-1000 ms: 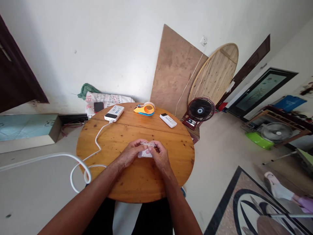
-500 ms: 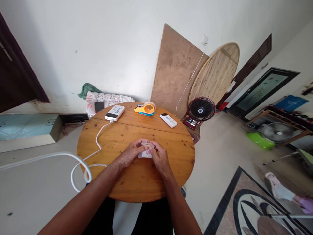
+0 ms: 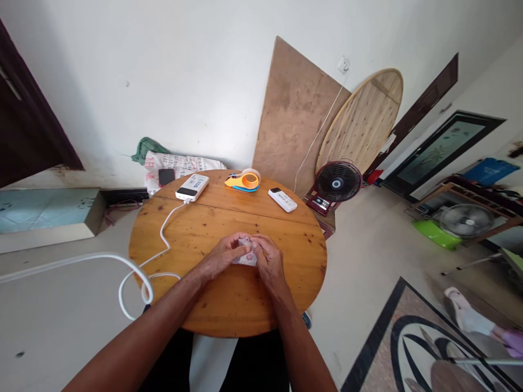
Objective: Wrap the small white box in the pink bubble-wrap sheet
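Both my hands are above the middle of the round wooden table point(image 3: 229, 316), fingers closed on one small whitish, pink-patterned piece point(image 3: 246, 258). It looks like a little pouch or folded packet, but I cannot make out its kind. My left hand point(image 3: 226, 251) grips its left side, with the thumb lying across its front. On the right edge, my right hand point(image 3: 267, 257) pinches it near the top with thumb and fingertips. Fingers cover part of the piece.
Toward the table's far side lie a white power bank point(image 3: 192, 188) with a plugged-in white cable point(image 3: 163, 231), an orange-and-blue tape dispenser point(image 3: 244, 181) and a second white power bank point(image 3: 282, 200). A dark fan point(image 3: 338, 184) stands beyond the right edge. Another person's foot point(image 3: 460, 307) shows at right.
The grey-looking upper part of the patterned piece no longer shows as a fold; more of its printed face is visible. My right thumb and fingers have shifted slightly along its top.
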Demonstrator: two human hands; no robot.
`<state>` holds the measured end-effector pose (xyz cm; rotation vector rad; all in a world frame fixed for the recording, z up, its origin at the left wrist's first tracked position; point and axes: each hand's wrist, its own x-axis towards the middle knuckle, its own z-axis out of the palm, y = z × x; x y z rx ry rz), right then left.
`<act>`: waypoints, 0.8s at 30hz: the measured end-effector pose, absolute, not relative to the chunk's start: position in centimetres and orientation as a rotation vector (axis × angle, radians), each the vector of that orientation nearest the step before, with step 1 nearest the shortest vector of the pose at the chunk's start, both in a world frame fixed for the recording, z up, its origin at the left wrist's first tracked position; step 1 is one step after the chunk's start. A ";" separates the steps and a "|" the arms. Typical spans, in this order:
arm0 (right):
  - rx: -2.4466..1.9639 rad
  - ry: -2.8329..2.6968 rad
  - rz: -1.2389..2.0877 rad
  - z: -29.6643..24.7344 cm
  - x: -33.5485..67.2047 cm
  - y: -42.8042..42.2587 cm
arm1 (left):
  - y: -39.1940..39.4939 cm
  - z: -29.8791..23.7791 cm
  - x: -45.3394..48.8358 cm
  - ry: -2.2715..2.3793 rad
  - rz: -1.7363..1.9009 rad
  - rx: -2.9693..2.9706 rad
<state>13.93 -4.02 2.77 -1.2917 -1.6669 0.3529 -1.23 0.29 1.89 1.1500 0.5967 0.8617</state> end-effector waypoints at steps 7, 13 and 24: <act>-1.354 -1.705 0.252 2.3 14.3 -3.8 | 0.4 1.7 -1.1 0.579 0.827 1.268; -1.355 -1.698 0.254 2.4 14.3 -3.7 | 0.6 1.5 -0.8 0.649 0.905 1.161; -1.352 -1.752 0.248 3.0 14.2 -3.9 | 0.9 0.9 -0.7 0.797 1.011 1.324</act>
